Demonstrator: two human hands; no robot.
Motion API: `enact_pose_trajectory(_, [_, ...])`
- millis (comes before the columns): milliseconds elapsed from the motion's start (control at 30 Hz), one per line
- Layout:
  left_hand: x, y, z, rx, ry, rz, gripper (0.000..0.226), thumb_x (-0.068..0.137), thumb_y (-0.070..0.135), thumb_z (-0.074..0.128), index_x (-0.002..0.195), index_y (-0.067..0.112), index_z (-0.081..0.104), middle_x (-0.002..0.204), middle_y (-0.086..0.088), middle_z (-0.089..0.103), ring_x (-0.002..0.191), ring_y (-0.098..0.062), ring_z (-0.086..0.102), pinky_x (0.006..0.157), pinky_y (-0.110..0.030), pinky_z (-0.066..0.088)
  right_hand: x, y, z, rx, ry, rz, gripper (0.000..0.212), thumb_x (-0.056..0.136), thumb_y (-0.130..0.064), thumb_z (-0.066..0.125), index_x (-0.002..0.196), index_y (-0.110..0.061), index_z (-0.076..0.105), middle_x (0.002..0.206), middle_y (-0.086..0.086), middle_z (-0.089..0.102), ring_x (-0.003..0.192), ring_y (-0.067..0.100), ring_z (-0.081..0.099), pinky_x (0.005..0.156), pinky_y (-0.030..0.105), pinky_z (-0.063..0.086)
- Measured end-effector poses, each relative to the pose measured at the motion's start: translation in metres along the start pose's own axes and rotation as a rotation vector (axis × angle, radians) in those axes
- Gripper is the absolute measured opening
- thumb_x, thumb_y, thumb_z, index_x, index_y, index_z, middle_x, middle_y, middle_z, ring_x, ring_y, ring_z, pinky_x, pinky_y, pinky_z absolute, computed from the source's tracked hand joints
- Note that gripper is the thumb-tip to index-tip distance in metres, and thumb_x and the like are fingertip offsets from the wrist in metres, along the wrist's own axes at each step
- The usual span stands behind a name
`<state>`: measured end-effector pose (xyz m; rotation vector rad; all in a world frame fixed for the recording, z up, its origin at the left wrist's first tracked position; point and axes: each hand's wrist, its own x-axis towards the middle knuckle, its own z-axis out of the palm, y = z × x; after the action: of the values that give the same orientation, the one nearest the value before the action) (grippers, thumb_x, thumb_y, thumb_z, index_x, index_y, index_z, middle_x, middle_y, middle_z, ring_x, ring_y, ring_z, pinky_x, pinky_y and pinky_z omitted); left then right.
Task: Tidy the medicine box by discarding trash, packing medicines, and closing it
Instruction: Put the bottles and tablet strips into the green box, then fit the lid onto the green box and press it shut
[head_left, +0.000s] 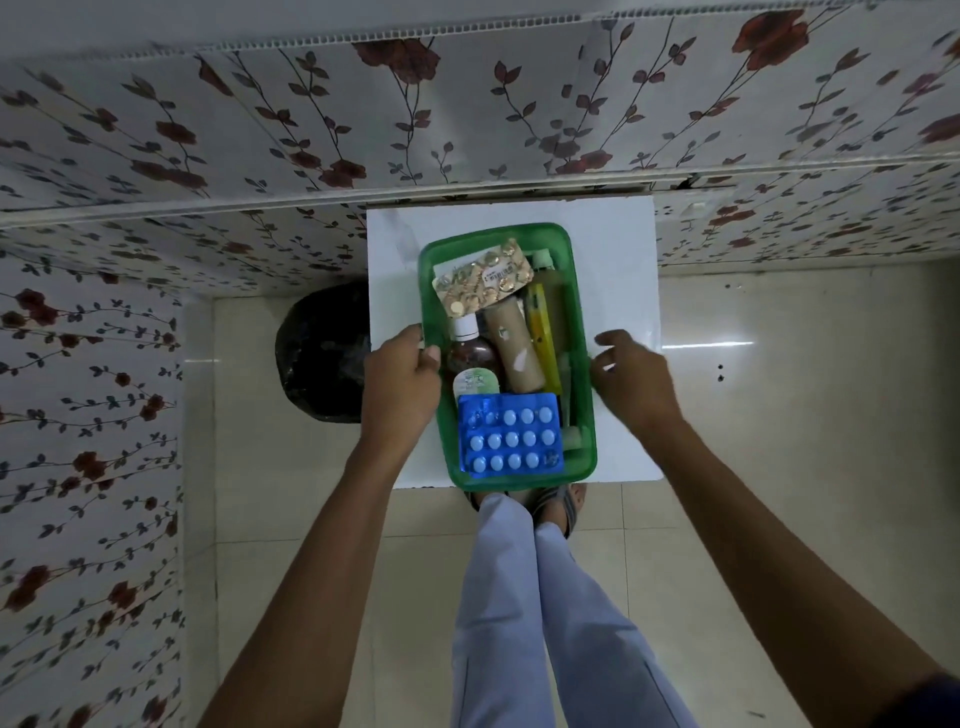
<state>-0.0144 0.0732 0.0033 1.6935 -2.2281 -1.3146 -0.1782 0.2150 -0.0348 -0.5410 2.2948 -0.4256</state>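
A white square table (613, 270) stands against a floral-papered wall (260, 156), and at its 9 o'clock side a black trash bag (322, 353) sits on the tiled floor. The green translucent medicine box (574, 260) lies on the table, slightly left of centre, its long axis running from 12 to 6 o'clock, with a clear green lid over the contents, which show through it. Inside, at 6 o'clock, a blue blister pack (511, 441) of pale round tablets lies flat; at 12 o'clock a gold blister pack (485, 278) lies tilted. Between them lie a brown bottle (470, 353) with a white cap, a tan cardboard roll (514, 348) just beside it, and a yellow tube-like item (540, 332) toward 3 o'clock. A small round white-and-green item (475, 384) touches the blue pack's upper edge. The left hand (402, 384) curls over the box's 9 o'clock rim, thumb on top, gripping it. The right hand (631, 374) rests against the 3 o'clock rim, fingers loosely bent and spread, not clenched.
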Motion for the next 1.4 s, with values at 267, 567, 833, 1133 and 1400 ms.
enact_pose_trajectory(267, [0.003,-0.007,-0.041,0.006,0.09,0.011,0.024,0.088,0.008,0.047,0.103,0.009,0.065,0.086,-0.01,0.068,0.08,-0.031,0.065,0.074,-0.035,0.053,0.007,-0.008,0.036,-0.118,0.024,-0.077,0.033,0.086,-0.007,0.055,0.116,-0.002,0.045,0.107,0.021,0.062,0.09,0.037,0.06,0.071,0.038,0.046])
enact_pose_trajectory(567, [0.011,-0.004,-0.018,-0.049,0.054,-0.099,0.021,0.087,0.004,0.049,0.1,0.002,0.065,0.089,-0.014,0.067,0.079,-0.027,0.062,0.077,-0.038,0.052,-0.018,-0.037,-0.059,0.143,0.349,-0.083,0.043,0.079,-0.029,0.054,0.119,-0.013,0.059,0.097,0.012,0.066,0.083,0.026,0.063,0.076,0.039,0.056])
enact_pose_trajectory(833, [0.011,0.01,0.012,-0.117,0.012,-0.146,0.019,0.086,0.012,0.051,0.095,0.002,0.065,0.092,-0.02,0.069,0.086,-0.036,0.064,0.077,-0.048,0.055,-0.047,-0.078,-0.019,-0.149,0.232,-0.332,0.049,0.076,-0.039,0.064,0.109,-0.008,0.044,0.1,0.012,0.06,0.089,0.031,0.056,0.062,0.032,0.038])
enact_pose_trajectory(1133, [-0.001,0.009,0.009,-0.324,-0.083,-0.157,0.05,0.092,0.048,0.035,0.139,0.031,0.035,0.142,-0.002,0.049,0.127,-0.019,0.047,0.108,-0.04,0.038,-0.028,-0.064,-0.014,-0.338,0.175,-0.304,0.056,0.079,-0.051,0.06,0.127,-0.027,0.045,0.143,0.015,0.034,0.132,0.037,0.026,0.103,0.05,0.03])
enact_pose_trajectory(1400, [-0.003,0.012,0.008,-0.372,-0.048,-0.146,0.034,0.092,0.054,0.029,0.113,0.046,0.054,0.101,0.013,0.065,0.105,-0.015,0.06,0.094,-0.04,0.049,-0.014,-0.066,-0.017,-0.119,-0.018,-0.199,0.083,0.066,-0.055,0.072,0.133,-0.035,0.027,0.146,0.01,0.027,0.124,0.036,0.04,0.099,0.055,0.042])
